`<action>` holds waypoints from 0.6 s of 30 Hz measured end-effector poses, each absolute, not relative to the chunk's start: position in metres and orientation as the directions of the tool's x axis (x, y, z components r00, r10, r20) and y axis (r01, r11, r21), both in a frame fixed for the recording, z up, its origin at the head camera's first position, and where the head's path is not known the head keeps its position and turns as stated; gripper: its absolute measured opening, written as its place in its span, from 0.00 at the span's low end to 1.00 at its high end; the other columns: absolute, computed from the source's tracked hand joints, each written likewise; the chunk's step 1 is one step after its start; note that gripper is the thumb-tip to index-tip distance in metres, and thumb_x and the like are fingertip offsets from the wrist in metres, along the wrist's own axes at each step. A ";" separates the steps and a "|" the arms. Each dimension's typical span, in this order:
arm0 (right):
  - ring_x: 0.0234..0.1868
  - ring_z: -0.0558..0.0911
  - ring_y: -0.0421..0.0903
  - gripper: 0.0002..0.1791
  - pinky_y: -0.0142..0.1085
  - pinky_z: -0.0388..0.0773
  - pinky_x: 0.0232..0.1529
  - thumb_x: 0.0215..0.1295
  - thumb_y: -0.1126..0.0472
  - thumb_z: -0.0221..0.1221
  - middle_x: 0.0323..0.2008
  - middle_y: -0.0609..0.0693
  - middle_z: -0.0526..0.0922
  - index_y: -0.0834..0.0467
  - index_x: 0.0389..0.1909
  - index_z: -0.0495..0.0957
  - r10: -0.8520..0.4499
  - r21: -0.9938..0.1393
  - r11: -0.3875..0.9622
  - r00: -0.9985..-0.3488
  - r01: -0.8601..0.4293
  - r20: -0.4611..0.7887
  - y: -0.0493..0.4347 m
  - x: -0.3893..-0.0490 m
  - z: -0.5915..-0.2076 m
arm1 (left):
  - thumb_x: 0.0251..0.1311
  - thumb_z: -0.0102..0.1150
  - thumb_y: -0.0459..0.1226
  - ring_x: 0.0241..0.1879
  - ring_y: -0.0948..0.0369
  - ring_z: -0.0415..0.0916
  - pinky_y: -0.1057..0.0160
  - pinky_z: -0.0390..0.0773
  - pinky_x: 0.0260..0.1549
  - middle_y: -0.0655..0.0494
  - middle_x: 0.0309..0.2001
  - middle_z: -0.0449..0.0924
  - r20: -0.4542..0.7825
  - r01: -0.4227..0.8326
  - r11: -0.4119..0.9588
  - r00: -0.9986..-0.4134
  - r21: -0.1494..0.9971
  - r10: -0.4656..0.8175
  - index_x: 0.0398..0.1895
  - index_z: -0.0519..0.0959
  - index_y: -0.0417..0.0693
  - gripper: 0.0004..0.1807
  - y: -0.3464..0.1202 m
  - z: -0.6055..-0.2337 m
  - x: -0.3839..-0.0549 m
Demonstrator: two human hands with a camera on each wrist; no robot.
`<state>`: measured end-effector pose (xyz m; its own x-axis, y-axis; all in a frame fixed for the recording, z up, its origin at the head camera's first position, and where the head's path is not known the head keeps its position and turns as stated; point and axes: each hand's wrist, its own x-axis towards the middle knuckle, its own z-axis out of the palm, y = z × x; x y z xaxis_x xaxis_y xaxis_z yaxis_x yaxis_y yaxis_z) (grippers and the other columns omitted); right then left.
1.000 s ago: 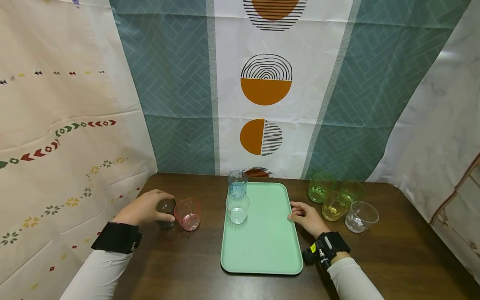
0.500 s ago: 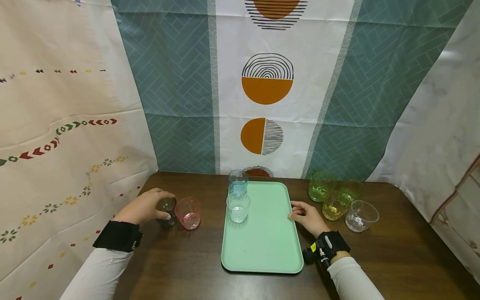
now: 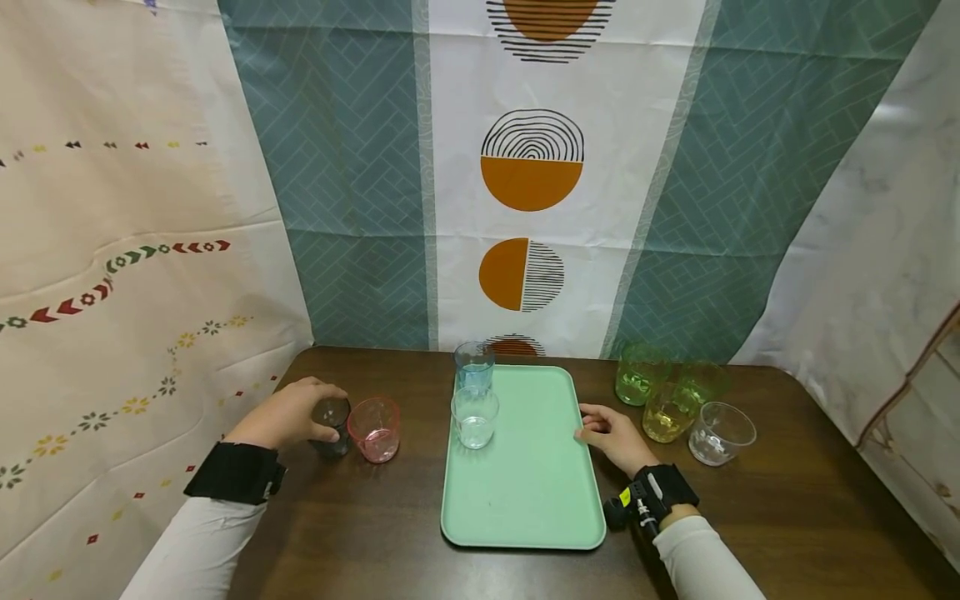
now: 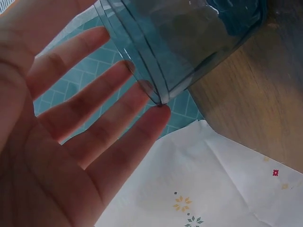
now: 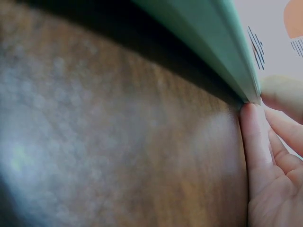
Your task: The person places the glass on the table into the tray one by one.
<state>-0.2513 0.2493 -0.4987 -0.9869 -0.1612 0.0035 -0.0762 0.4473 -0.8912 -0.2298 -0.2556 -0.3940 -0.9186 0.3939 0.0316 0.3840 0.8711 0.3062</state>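
My left hand (image 3: pixel 288 417) is at the dark grey glass (image 3: pixel 332 433) on the table's left side, with the thumb and fingers around its upper part. The left wrist view shows the fingertips (image 4: pixel 130 68) at the rim of this glass (image 4: pixel 189 42); its base is cut off there. A pink glass (image 3: pixel 375 433) stands close to its right. My right hand (image 3: pixel 615 437) pinches the right edge of a green tray (image 3: pixel 525 492), thumb over the rim. In the right wrist view, a finger (image 5: pixel 254 127) touches the tray edge (image 5: pixel 227 52) from below.
A clear glass (image 3: pixel 475 421) and a blue glass (image 3: pixel 474 371) stand at the tray's back left. Right of the tray are two green glasses (image 3: pixel 636 385), a yellow glass (image 3: pixel 663 421) and another clear glass (image 3: pixel 716 442). Patterned cloths (image 3: pixel 360 208) hang behind the wooden table (image 3: pixel 360 533).
Both hands, the tray and the glasses keep their places; the head view shifts only very slightly.
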 end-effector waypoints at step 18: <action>0.46 0.76 0.52 0.29 0.45 0.76 0.47 0.64 0.61 0.60 0.49 0.62 0.75 0.64 0.64 0.67 -0.169 -0.894 0.441 -0.986 -0.079 0.003 0.249 -0.250 -0.498 | 0.40 0.75 0.40 0.49 0.39 0.73 0.41 0.76 0.47 0.32 0.49 0.76 0.138 0.415 0.877 -0.909 0.242 0.392 0.52 0.78 0.36 0.33 -0.260 -0.357 -0.232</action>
<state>-0.2498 0.2487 -0.4985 -0.9856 -0.1694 0.0030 -0.0785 0.4411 -0.8940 -0.2318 -0.2599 -0.3566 -0.9094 0.3922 0.1383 0.4150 0.8772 0.2416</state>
